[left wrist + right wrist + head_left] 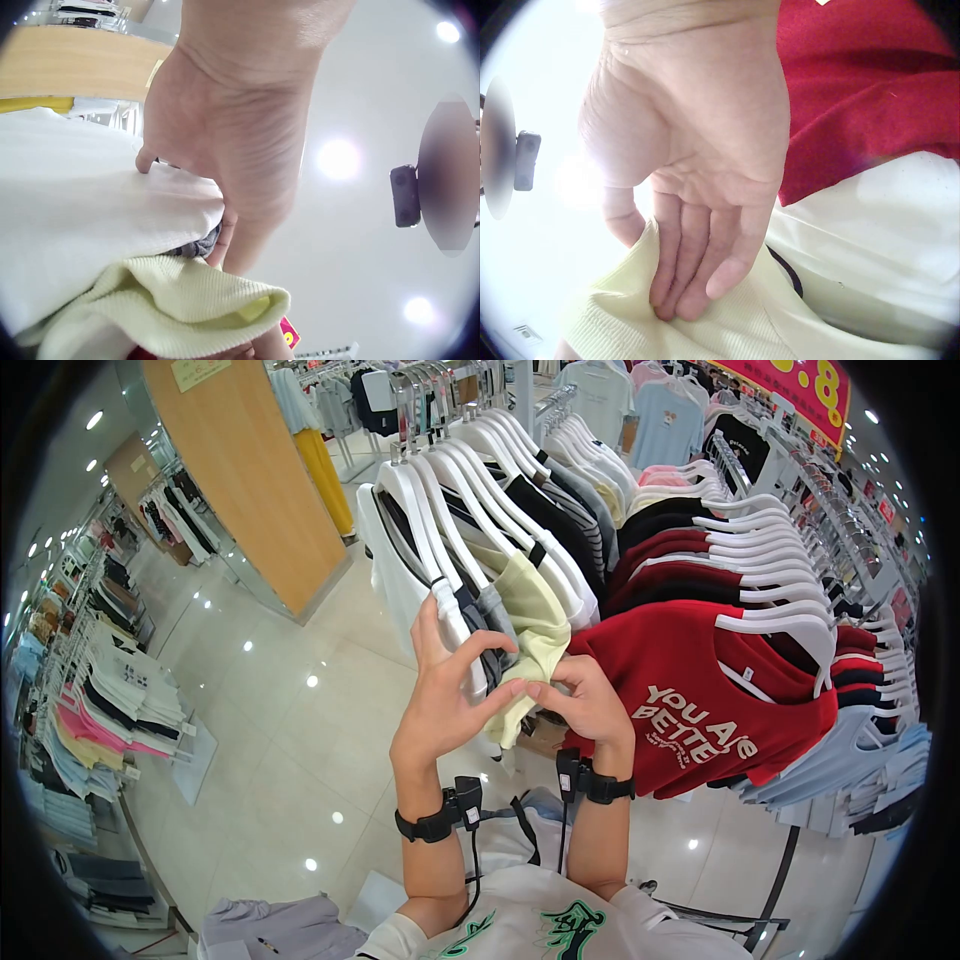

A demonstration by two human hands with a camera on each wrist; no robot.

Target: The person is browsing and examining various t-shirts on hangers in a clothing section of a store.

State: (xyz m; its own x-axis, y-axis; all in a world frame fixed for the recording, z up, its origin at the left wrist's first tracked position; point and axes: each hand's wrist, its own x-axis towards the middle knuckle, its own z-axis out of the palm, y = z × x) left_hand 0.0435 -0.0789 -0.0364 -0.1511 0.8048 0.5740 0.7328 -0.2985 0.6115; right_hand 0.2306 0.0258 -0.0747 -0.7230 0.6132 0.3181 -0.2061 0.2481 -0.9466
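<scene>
Left hand [445, 705] clasps the white shirt [75, 225] between thumb and curled fingers; right hand [590, 705] pinches the pale yellow shirt [535, 625] hanging beside the red shirt [690, 690].

Clothing shop. Glossy white tile floor [290, 740] reflects the lights; recessed ceiling spotlights [93, 420] top left. Wood-panelled column [245, 480] stands upper left. Chrome garment rails [830, 510] run along the right under a red sign with yellow digits [790, 385]. Another stocked rack [100, 690] lines the far left.
</scene>
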